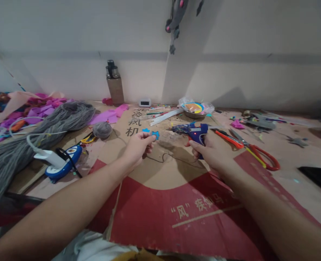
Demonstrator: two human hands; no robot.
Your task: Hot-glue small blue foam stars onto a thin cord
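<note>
Between the thumb and fingers of my left hand (pixel 141 145) is a small blue star-shaped piece (pixel 155 135). Another blue piece (pixel 145 130) lies just beyond those fingers on the cardboard (pixel 149 174). My right hand (pixel 205 148) is wrapped round the handle of a dark blue glue gun (pixel 195 131), whose red light is lit. Its nozzle points left toward the blue star, with a gap between them. A thin dark cord (pixel 163 159) trails over the cardboard below both hands.
Orange-handled scissors (pixel 266 156) and a red utility knife (pixel 229 139) lie at right. Grey yarn (pixel 54 130), a small yarn ball (pixel 102 129) and a blue power strip (pixel 64 165) are at left. Clear glue sticks (pixel 167 116) and a bowl (pixel 195 114) stand at the back.
</note>
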